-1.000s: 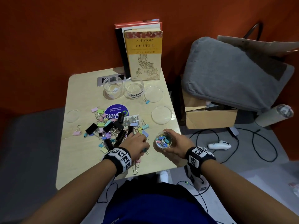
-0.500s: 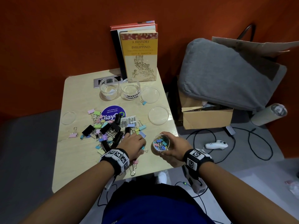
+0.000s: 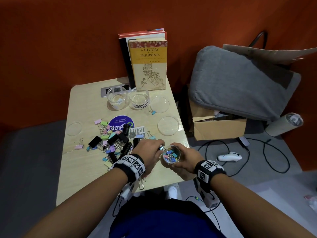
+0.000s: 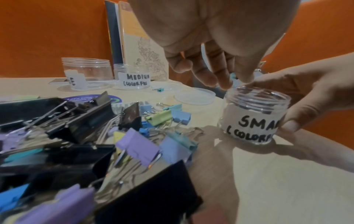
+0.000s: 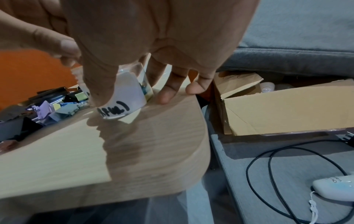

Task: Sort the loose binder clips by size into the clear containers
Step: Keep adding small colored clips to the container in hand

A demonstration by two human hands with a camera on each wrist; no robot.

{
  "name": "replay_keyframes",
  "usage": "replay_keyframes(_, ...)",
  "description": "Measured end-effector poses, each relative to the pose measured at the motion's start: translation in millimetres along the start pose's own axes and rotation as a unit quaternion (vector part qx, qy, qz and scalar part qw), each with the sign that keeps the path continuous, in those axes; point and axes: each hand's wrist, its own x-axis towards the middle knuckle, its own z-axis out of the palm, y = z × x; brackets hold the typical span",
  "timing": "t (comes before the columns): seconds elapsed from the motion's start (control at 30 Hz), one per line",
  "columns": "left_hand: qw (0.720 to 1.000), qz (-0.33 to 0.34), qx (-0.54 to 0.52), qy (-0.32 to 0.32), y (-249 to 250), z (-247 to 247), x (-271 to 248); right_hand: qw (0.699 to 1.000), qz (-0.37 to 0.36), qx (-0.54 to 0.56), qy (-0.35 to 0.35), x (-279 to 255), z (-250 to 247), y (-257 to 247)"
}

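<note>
A small clear jar (image 3: 171, 155) labelled for small colourful clips (image 4: 254, 121) stands near the table's front right corner, with several small pastel clips inside. My right hand (image 3: 182, 158) grips it round the side, thumb on the label (image 5: 124, 97). At the jar's near-left rim, my left hand (image 3: 160, 148) pinches a small light blue clip (image 3: 161, 148) between its fingertips (image 4: 228, 82). The loose pile of black and pastel binder clips (image 3: 116, 140) lies just left of my left hand. Two more clear jars, one marked medium (image 3: 139, 99) and one beside it (image 3: 117, 98), stand at the back.
Three clear lids (image 3: 159, 104) (image 3: 168, 125) (image 3: 74, 128) lie on the wooden table (image 3: 82, 177). Books (image 3: 147, 62) lean against the orange wall. To the right on the floor are a cardboard box (image 3: 219, 128), a grey cushion (image 3: 240, 79), cables and a white controller (image 3: 229, 156).
My left hand has left the clip pile and moved right to the small jar's rim, carrying a small blue clip. The right hand kept hold of the jar.
</note>
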Motion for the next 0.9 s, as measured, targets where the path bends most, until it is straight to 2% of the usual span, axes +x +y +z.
replay_keyframes(0.33,0.998,0.042,0.032,-0.04,14,1,11,1.0,0.002,-0.013,-0.001,0,1,-1)
replay_keyframes(0.57,0.997,0.029,0.036,-0.055,20,4,9,1.0,0.005,-0.017,0.001,0,2,-1)
replay_keyframes(0.77,0.999,0.024,0.017,-0.022,-1,-1,-2,1.0,0.003,-0.006,0.007,0,2,0)
replay_keyframes(0.9,0.995,0.019,0.062,-0.072,-20,-8,-15,1.0,0.001,-0.007,0.005,-1,2,0)
